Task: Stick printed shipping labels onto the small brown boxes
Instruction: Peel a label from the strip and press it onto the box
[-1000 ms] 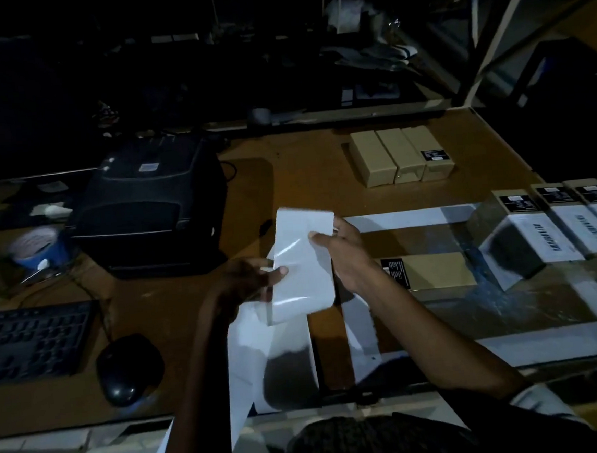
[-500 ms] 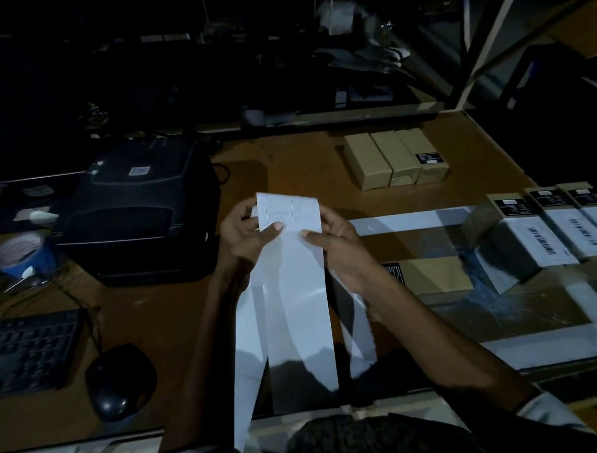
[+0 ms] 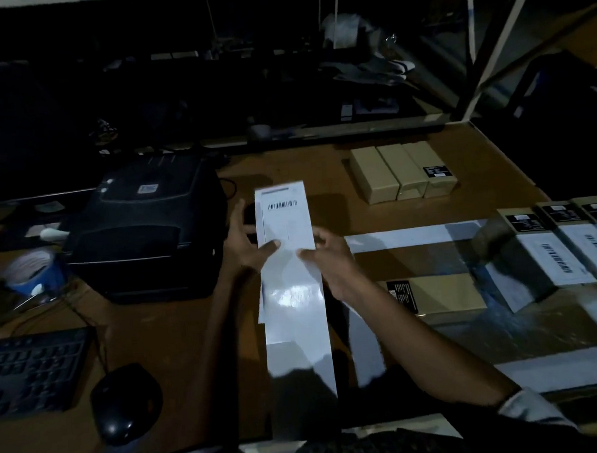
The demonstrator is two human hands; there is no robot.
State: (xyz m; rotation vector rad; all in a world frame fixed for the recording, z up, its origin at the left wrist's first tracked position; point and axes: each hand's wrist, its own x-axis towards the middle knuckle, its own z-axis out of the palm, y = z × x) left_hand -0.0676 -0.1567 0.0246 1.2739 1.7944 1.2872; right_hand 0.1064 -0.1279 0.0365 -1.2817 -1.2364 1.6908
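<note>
A long white strip of label backing (image 3: 295, 298) hangs from my hands over the desk's near edge. At its top sits a printed shipping label (image 3: 283, 215) with a barcode. My left hand (image 3: 246, 243) pinches the strip's left edge just below the label. My right hand (image 3: 331, 259) pinches the right edge at the same height. A small brown box (image 3: 438, 294) lies flat to the right of my right forearm. Three plain brown boxes (image 3: 404, 177) stand together at the back. Three boxes with white labels (image 3: 569, 240) line the right side.
A black label printer (image 3: 147, 224) stands left of my hands. A keyboard (image 3: 26, 373) and a black mouse (image 3: 125, 401) lie at the near left. A blue tape roll (image 3: 32, 268) sits at the far left. White tape lines (image 3: 412, 237) mark the desk.
Both hands have moved away from me and up the strip. The strip now hangs straight, and its printed top label with the barcode faces me.
</note>
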